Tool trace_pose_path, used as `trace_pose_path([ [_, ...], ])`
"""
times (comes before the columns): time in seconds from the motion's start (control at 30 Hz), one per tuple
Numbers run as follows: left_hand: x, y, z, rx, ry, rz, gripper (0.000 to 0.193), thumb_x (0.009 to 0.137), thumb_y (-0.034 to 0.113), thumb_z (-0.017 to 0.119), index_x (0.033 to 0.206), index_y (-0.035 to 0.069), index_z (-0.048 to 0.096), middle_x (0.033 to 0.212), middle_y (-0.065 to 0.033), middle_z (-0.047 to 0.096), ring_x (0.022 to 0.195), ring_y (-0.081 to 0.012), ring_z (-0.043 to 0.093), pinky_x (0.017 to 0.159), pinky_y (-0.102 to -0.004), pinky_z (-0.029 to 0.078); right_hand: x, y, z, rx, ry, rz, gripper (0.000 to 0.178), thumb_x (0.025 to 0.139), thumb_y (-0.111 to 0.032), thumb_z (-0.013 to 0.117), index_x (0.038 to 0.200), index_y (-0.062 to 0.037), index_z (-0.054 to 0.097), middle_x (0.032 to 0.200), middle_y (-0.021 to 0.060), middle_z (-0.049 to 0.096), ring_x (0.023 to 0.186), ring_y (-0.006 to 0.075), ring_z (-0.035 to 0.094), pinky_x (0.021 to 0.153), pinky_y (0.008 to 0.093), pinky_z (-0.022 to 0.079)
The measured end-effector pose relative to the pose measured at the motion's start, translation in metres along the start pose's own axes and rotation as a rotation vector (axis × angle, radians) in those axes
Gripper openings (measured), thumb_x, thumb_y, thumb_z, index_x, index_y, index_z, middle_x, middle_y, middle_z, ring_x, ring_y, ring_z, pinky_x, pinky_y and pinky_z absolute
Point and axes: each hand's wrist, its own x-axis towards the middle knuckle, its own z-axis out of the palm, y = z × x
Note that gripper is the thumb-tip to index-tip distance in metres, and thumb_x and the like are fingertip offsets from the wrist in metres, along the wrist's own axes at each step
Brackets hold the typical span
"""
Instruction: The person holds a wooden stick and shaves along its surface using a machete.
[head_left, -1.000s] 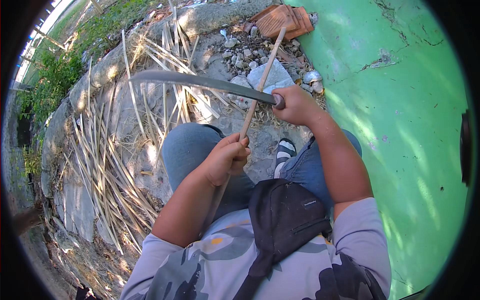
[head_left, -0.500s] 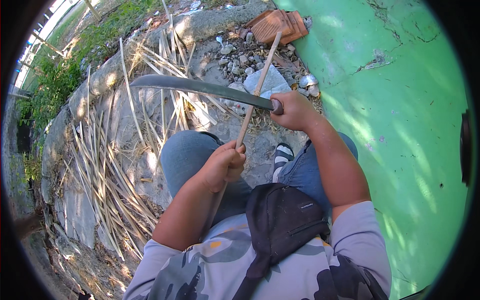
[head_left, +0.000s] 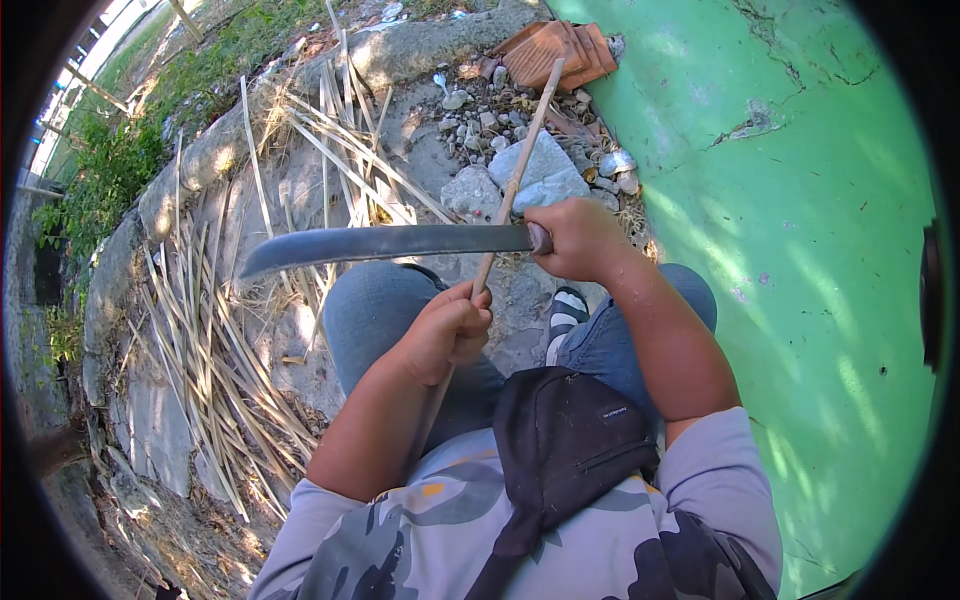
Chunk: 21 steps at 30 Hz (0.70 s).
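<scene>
A machete (head_left: pixel 390 243) lies almost level across the view, its dark curved blade reaching left above my knee. Its handle is wrapped in my right hand (head_left: pixel 578 238), with only the handle's front end showing. My left hand (head_left: pixel 452 325) is closed around a long, thin wooden stick (head_left: pixel 525 150) that slants up and to the right. The blade crosses over the stick a short way above my left fist. Whether the edge touches the stick I cannot tell. The stick's lower end passes under my left forearm.
Many pale split sticks (head_left: pixel 215 370) lie heaped on the stone ground to the left. Ahead are a pale rock (head_left: pixel 545 175), gravel, and stacked orange roof tiles (head_left: pixel 558 55). A cracked green floor (head_left: pixel 790 300) stretches along the right. A black bag (head_left: pixel 570 440) rests on my lap.
The machete has come down along the stick toward my left hand, its tip swinging lower. My right hand has dropped slightly nearer to me. The left hand and stick have barely moved.
</scene>
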Motion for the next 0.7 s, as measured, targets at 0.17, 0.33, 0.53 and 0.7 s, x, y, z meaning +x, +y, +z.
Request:
trace_pose_path([
  [0.17,0.003,-0.002,0.002,0.097,0.005,-0.004,0.016,0.082,0.006,0.052,0.09,0.017,0.042,0.066,0.0065,0.035,0.047,-0.0037,0.025,0.04,-0.0222,0.019,0.009,0.021,-0.006,0.095,0.051,0.167,0.016,0.072,-0.021,0.071,0.084,-0.0097,0.068,0.075,0.0165,0.067,0.075,0.0388,0.067,0.069,0.0482,0.054],
  [0.33,0.004,-0.003,0.001,-0.006,0.021,-0.012,0.018,0.083,0.004,0.053,0.09,0.016,0.042,0.067,0.0061,0.036,0.047,-0.0036,0.026,0.04,-0.0222,0.02,-0.002,0.006,0.0,0.069,0.019,0.007,0.015,0.074,-0.02,0.07,0.082,-0.0073,0.066,0.075,0.0168,0.067,0.075,0.0391,0.067,0.067,0.0464,0.053],
  [0.53,0.002,-0.002,0.0,0.089,-0.047,0.001,0.018,0.083,0.004,0.053,0.089,0.016,0.041,0.066,0.0059,0.035,0.047,-0.0037,0.026,0.04,-0.022,0.02,0.012,0.032,-0.01,0.225,0.026,0.204,0.019,0.072,-0.021,0.072,0.086,-0.0091,0.067,0.076,0.0163,0.067,0.076,0.0391,0.067,0.069,0.0478,0.053],
  [0.7,0.001,-0.002,-0.005,-0.052,-0.042,-0.026,0.02,0.081,0.003,0.054,0.09,0.016,0.041,0.067,0.0055,0.036,0.047,-0.0037,0.027,0.04,-0.022,0.02,0.002,0.011,-0.004,0.14,0.023,0.123,0.018,0.073,-0.02,0.072,0.085,-0.008,0.067,0.076,0.0162,0.068,0.076,0.0386,0.067,0.068,0.0461,0.052],
])
